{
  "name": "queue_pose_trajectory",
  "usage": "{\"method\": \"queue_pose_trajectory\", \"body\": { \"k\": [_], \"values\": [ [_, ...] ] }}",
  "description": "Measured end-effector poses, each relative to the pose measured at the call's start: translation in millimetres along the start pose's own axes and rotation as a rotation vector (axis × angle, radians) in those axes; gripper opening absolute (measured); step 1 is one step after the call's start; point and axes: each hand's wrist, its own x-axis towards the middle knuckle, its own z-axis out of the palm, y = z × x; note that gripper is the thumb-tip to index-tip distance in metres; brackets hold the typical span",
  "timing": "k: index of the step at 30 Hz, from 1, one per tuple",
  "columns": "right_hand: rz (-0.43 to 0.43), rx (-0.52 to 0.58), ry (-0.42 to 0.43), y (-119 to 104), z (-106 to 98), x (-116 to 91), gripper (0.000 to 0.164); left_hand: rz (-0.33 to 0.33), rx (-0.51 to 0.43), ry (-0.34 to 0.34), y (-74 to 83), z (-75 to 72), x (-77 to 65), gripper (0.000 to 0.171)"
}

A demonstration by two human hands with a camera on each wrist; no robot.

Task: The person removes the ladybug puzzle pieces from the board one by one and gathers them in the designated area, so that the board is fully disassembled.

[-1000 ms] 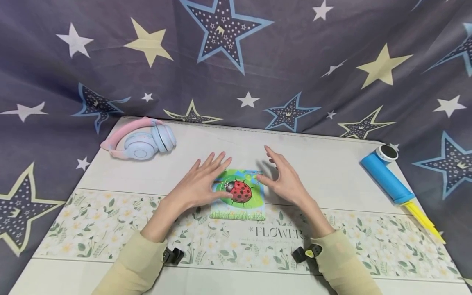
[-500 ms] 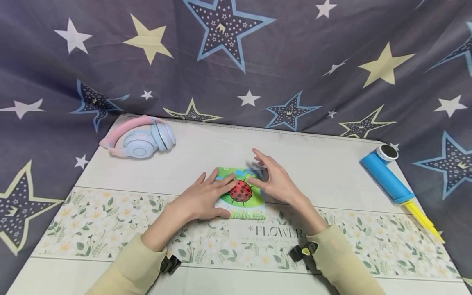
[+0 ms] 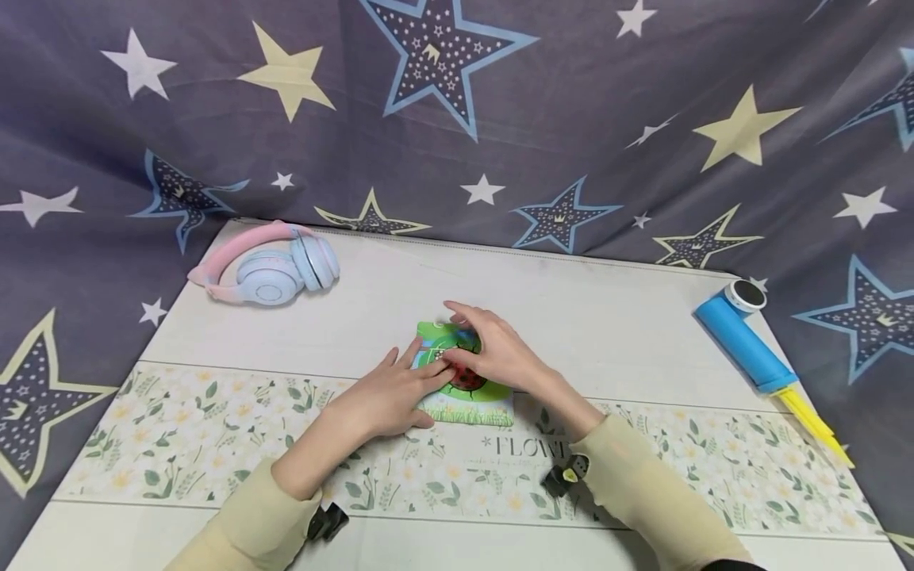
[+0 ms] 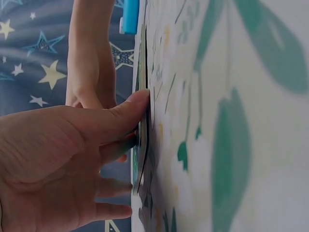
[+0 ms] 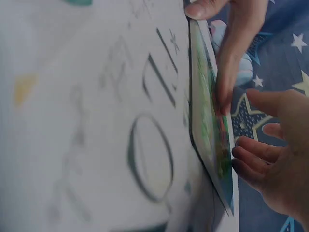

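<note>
A thin square board with a ladybug picture (image 3: 467, 414) lies flat at the middle of the table, its ladybug partly covered by fingers. My left hand (image 3: 389, 396) rests on the board's left side with fairly straight, spread fingers. In the left wrist view, the thumb of that left hand (image 4: 63, 159) touches the board's edge (image 4: 142, 159). Over the upper right part of the board is my right hand (image 3: 500, 349), its thumb and forefinger apart. In the right wrist view, the loosely bent fingers of the right hand (image 5: 275, 154) are close to the board (image 5: 205, 101); contact is unclear.
Pink and blue headphones (image 3: 267, 270) lie at the back left of the table. A blue cylinder with a round dark-faced end and yellow strips (image 3: 746, 341) lies at the right. A star-patterned cloth (image 3: 457, 159) hangs behind the table (image 3: 593, 293).
The left hand has come down onto the board's left side. My right hand has moved left, from beside the board to above the ladybug. The board looks to be in the same place.
</note>
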Motion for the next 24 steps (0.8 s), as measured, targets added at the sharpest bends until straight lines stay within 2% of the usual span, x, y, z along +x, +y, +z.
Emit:
{"method": "queue_pose_trajectory", "body": {
  "k": [6,15,24],
  "values": [
    [-0.023,-0.065,-0.017,-7,6,8,0.062,0.002,0.039,-0.011,3.1,-0.6,-0.3,0.071],
    [0.024,-0.152,0.018,-19,11,11,0.047,-0.007,0.061,-0.015,8.9,-5.3,0.9,0.070],
    [0.035,-0.236,0.029,-26,11,13,0.039,-0.011,0.037,-0.032,6.9,-7.4,0.3,0.070]
  ]
}}
